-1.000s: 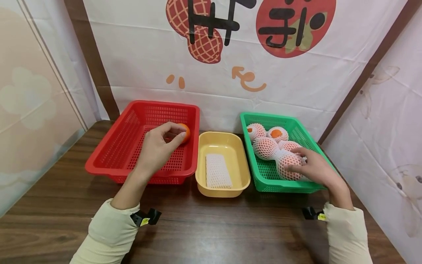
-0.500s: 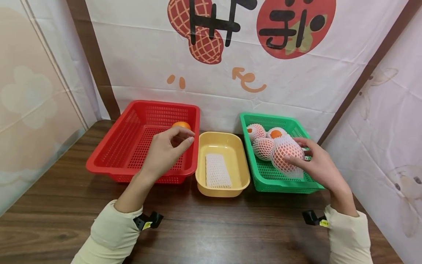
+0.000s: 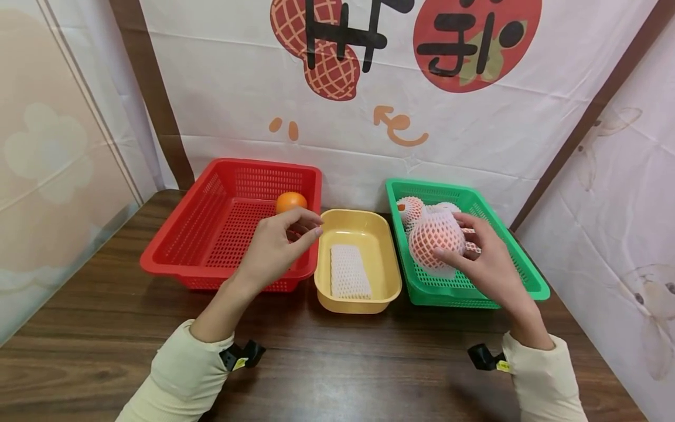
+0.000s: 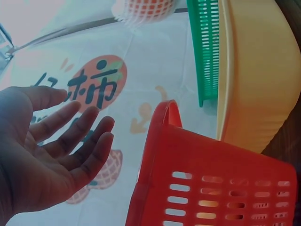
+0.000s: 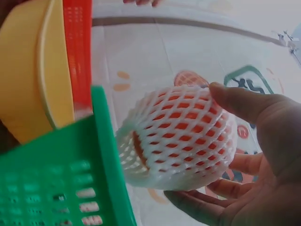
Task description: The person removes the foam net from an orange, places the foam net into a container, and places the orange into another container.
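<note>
My right hand (image 3: 487, 258) grips an orange wrapped in a white foam net (image 3: 435, 237), raised above the green basket (image 3: 453, 297). In the right wrist view the thumb and fingers clasp the netted orange (image 5: 188, 136) from opposite sides, and its orange skin shows through the mesh. Several more netted oranges (image 3: 410, 209) sit in the green basket, partly hidden. My left hand (image 3: 274, 249) hovers over the right side of the red basket (image 3: 184, 271), fingers loosely bent and holding nothing. Behind it, a bare orange (image 3: 291, 201) lies in that basket.
Between the two baskets stands a yellow tray (image 3: 377, 252) with flat white foam nets (image 3: 350, 271) in it. All three stand on a dark wooden table (image 3: 358, 363). A printed white cloth (image 3: 348, 152) hangs right behind them.
My right hand has lifted the netted orange and carried it left. My left hand has drawn away from the bare orange, toward the yellow tray, leaving the orange in the red basket.
</note>
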A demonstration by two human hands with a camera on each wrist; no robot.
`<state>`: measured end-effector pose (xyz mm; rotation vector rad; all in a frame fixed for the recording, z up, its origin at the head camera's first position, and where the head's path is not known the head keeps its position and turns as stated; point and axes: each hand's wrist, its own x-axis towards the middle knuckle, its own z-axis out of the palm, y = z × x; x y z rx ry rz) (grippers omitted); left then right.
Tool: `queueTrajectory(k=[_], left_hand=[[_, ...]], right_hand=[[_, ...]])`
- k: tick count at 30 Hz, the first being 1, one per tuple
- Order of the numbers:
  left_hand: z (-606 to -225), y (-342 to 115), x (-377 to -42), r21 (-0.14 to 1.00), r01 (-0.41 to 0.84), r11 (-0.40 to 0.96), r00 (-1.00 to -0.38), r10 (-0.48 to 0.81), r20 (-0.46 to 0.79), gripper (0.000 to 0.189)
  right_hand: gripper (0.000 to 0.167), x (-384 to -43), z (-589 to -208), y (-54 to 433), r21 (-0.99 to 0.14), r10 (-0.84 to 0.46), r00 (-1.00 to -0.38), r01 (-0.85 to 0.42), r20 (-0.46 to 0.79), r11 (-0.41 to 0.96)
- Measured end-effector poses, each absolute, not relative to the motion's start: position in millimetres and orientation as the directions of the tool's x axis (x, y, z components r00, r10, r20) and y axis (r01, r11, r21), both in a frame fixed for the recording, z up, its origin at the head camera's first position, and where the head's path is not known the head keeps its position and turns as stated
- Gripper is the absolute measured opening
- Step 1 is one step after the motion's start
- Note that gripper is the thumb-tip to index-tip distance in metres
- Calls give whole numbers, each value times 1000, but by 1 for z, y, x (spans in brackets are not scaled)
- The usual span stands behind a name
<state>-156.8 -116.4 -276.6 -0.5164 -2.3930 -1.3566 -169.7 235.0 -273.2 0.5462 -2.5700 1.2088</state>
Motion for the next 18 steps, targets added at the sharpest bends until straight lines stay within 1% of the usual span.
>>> queueTrajectory(k=[4, 7, 10, 13, 18], left_hand=[[-278, -114, -156, 739, 496, 457, -865, 178, 470, 19], [-280, -110, -154, 734, 518, 440, -854, 211, 476, 21], [-281, -105, -152, 729, 545, 415, -839, 267, 475, 26], [-283, -98, -150, 726, 551, 412, -833, 330, 445, 38], [-287, -86, -144, 745, 538, 395, -828, 414, 378, 59]], right_hand=[[66, -165, -275, 221, -689, -252, -872, -487, 421, 536], [64, -160, -277, 210, -688, -294, -842, -540, 453, 486], [64, -154, -279, 199, -710, -353, -807, -587, 473, 389], [64, -148, -282, 187, -745, -417, -774, -608, 477, 275], [64, -138, -290, 169, -802, -506, -731, -585, 458, 118]])
